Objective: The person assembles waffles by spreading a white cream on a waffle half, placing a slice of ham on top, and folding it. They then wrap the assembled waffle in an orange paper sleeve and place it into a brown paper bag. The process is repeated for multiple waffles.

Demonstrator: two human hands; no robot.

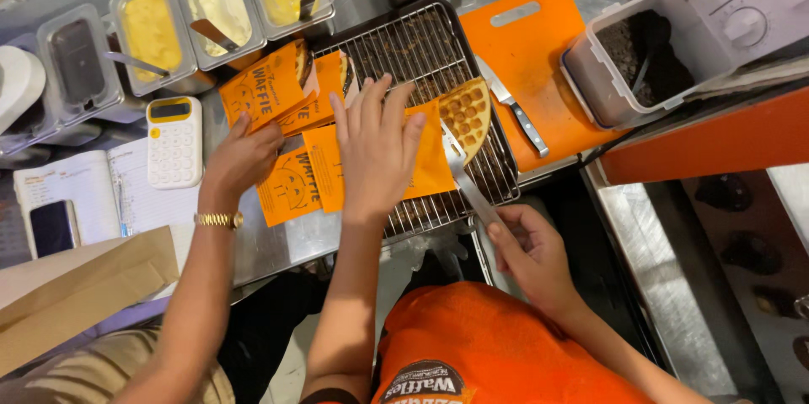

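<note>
Our right hand (529, 246) grips the spatula (465, 175) handle — its long axis runs from lower right up-left, blade tip under the waffle (466, 114) on the rack (421, 50). Our left hand (377, 144) lies flat, fingers spread, on an orange sleeve (425, 170) — another person's hand (244, 155) touches a neighbouring sleeve.

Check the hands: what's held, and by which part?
Right hand grips the metal serving tool by its handle end; its tip is at the waffle. Left hand lies flat, fingers spread, on an orange paper sleeve, gripping nothing.
</note>
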